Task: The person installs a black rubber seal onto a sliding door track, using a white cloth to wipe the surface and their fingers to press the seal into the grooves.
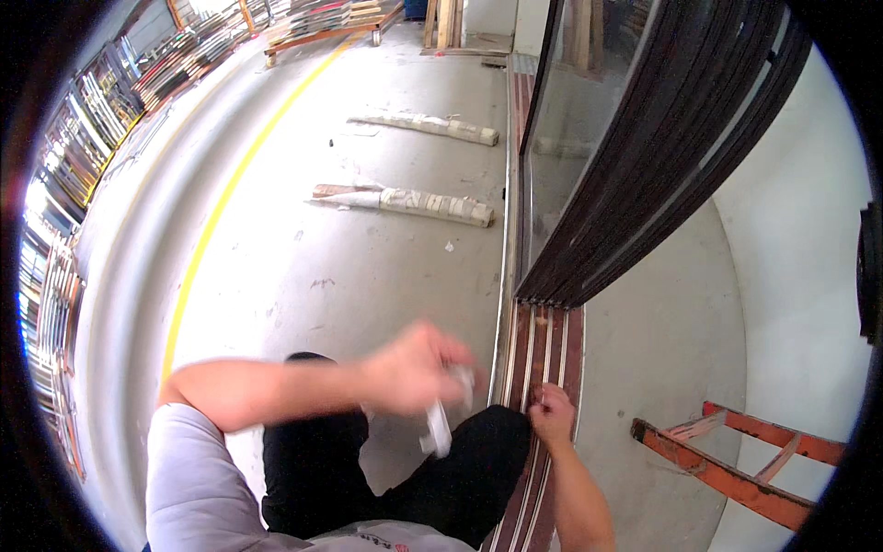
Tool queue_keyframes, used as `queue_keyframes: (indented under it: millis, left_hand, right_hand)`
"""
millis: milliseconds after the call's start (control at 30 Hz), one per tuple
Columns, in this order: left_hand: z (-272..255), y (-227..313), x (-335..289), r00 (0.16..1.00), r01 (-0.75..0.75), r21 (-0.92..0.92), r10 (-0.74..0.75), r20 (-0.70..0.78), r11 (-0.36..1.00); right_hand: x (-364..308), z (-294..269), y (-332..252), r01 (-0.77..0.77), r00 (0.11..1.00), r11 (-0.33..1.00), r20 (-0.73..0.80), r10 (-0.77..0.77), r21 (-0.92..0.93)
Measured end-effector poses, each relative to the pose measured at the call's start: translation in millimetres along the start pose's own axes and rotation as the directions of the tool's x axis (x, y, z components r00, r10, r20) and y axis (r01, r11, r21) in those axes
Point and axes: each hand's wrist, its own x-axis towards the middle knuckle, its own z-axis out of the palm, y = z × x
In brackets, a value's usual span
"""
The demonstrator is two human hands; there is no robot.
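Apparently pinching a dangling white strip [439, 429] in left hand [412, 370]; with right hand [552, 416] curled, cannot tell on what, near track's [549, 345] right edge; may snag on knee [501, 429] if swung.

The floor [386, 276] is pale grey and scuffed, marked with a yellow line [221, 207]. On it lie 2 long bundles in pale wrapping, the nearer bundle [437, 204] and the farther bundle [437, 127], well apart and roughly parallel. 1 small white scrap [449, 246] lies near the nearer bundle. A ridged, reddish-brown track [543, 340] runs along the floor to their right.
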Motion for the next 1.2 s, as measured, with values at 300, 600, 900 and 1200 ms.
queue_keyframes:
  millis: [300,600,900,1200]
  left_hand:
    - [54.4,-83.4,27.5,0.798,-0.119,-0.338,0.293,0.527,0.934]
    - [2.8,-123.4,-3.2,0.759,-0.229,-0.159,0.279,0.589,0.96]
    - [13.1,-235.1,-58.1,0.982,-0.03,0.218,-0.013,0.191,0.976]
    - [-327.0,-66.5,-297.1,0.83,0.34,-0.282,-0.427,-0.358,0.897]
  right_hand:
    - [-9.6,-105.2,-173.6,0.251,0.797,0.967,0.577,-0.178,-0.048]
    - [-57.7,-117.4,-313.3,0.0,0.825,0.949,0.536,0.179,-0.317]
    - [47.0,-81.1,-375.5,0.206,0.443,0.748,0.742,0.504,-0.631]
    - [315.5,-31.1,-655.8,-0.352,0.588,0.906,0.698,0.409,-0.235]
